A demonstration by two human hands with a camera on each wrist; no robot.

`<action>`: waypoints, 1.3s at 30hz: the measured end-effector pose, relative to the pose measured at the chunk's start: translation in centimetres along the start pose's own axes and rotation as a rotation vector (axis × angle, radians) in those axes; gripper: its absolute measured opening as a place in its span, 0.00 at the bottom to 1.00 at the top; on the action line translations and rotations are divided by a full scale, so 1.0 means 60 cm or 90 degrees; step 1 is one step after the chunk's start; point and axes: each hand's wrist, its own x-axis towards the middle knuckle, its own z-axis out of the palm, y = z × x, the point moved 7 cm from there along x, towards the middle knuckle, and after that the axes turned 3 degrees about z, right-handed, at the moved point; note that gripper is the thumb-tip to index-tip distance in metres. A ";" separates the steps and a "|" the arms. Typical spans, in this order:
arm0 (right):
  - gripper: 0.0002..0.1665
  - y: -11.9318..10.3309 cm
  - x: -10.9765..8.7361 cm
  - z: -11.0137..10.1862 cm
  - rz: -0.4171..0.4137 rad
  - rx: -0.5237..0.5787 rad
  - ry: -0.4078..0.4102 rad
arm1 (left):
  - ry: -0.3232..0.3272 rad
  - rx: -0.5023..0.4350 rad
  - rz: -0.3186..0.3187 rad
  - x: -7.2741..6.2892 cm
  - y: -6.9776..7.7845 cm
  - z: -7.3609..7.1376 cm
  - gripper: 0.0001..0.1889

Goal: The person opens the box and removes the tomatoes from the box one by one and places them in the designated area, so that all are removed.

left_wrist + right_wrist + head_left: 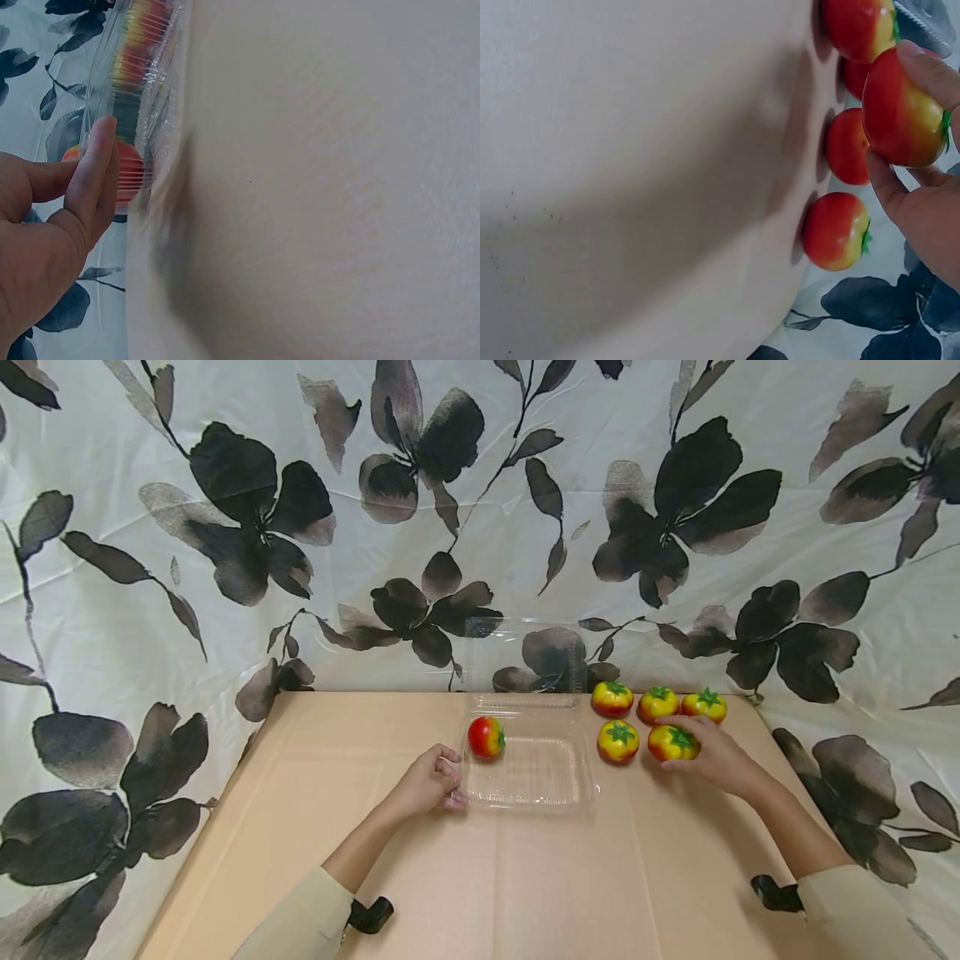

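A clear plastic clamshell box (532, 797) lies with its lid (525, 652) raised at the back. One red-and-yellow tomato (484, 737) with a green leafy top sits in its back left corner. At the box's left side my left hand (429, 781) pinches the rim between thumb and fingers, as the left wrist view shows too. To the right of the box, my right hand (708, 753) grips another tomato (904, 109) between thumb and fingers. In the right wrist view that tomato appears lifted off the table, its green top turned toward the palm.
Several more tomatoes stand right of the box: a front one (618, 742) and a back row with a left (612, 699), a middle (658, 702) and a right one (705, 704). The tan table (375, 877) ends at a flower-print cloth (360, 560).
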 end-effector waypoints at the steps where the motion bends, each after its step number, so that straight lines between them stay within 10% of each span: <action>1: 0.44 0.001 0.002 0.000 -0.008 -0.007 0.003 | -0.001 0.001 0.000 0.000 0.000 0.000 0.18; 39: 0.43 0.041 0.041 0.027 0.006 -0.070 -0.063 | 0.005 -0.003 0.002 -0.002 0.001 0.002 0.18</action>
